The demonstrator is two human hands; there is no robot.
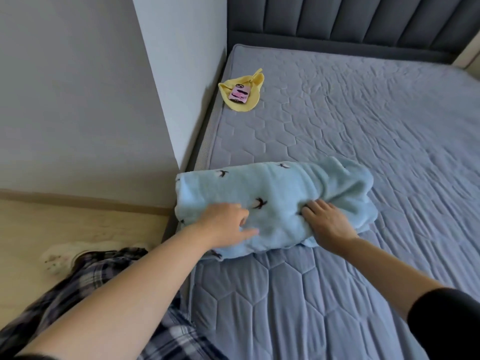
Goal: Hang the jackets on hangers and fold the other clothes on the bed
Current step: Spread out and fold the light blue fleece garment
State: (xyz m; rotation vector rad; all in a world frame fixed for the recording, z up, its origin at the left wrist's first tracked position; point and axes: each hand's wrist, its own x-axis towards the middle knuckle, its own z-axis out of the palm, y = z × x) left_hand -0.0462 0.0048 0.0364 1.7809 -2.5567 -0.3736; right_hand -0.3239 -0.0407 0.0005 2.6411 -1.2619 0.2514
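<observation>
Bedroom corner: bed (363,126) with grey-blue quilted cover, dark padded headboard (350,19), pale wall (78,100) on the left, light wood floor (39,224) below it.

Print on the pink phone (239,94) case is too small to read. The phone lies on a yellow cloth (249,101) near the bed's far left corner, well apart from the hands.

Blue fleece (280,188), light blue with small dark bird shapes, is folded into a thick bundle at the bed's near left edge.

Left hand (226,222) rests on top of its left part, thumb out, fingers loosely bent. It is blurred, so can't tell if it pinches fabric.

Right hand (326,220) is on the right part, fingertips curled into a fold and gripping it.

Plaid trousers (85,279) and a white shoe (59,255) show at lower left.
</observation>
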